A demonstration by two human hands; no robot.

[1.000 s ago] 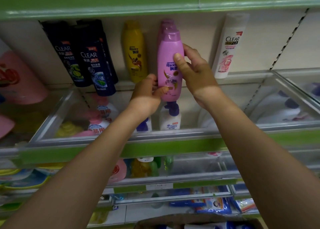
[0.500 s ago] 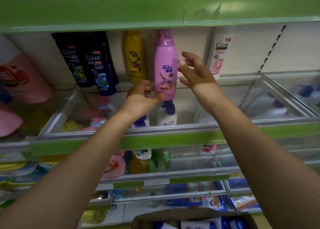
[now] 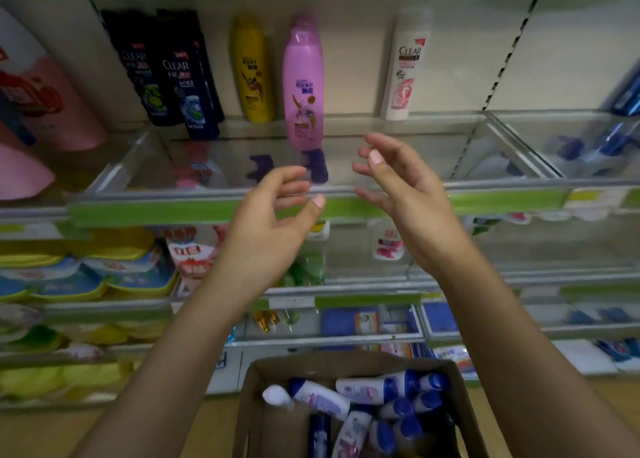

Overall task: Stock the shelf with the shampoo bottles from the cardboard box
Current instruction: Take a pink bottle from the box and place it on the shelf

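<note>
The pink shampoo bottle (image 3: 303, 87) stands upright on the shelf (image 3: 398, 125), toward the shelf's back edge, just right of a yellow bottle (image 3: 252, 73) and well left of a white bottle (image 3: 405, 73); dark blue bottles (image 3: 173, 77) stand further left. Both hands hover in front of the shelf's clear front rail (image 3: 502, 182), apart from the pink bottle and touching nothing. The left hand (image 3: 270, 229) has its fingers (image 3: 291, 186) loosely curled and spread, holding nothing. The right hand (image 3: 405, 201) faces it with fingers relaxed and wide, also empty. Below, near the bottom edge of the view, the open cardboard box (image 3: 256, 409) sits on the floor, with white bottles with blue caps (image 3: 374, 398) lying jumbled inside it
</note>
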